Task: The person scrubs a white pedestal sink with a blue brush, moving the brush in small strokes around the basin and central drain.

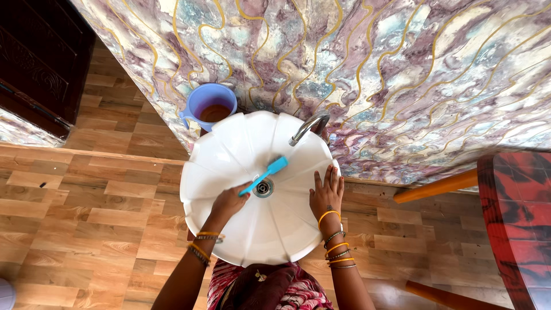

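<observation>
A white fluted wash basin [229,143] stands against a marbled wall, with a drain [263,187] in its middle and a chrome tap [307,127] at the back. My left hand [228,202] grips the handle of a blue brush [270,170], whose head lies on the bowl just above the drain. My right hand [327,192] rests flat, fingers spread, on the basin's right rim. Both wrists wear several bangles.
A blue plastic jug [209,106] with brownish water stands on the floor behind the basin's left side. A dark wooden door [40,57] is at upper left. Red furniture [516,218] with orange legs stands at right. The floor is wood-patterned.
</observation>
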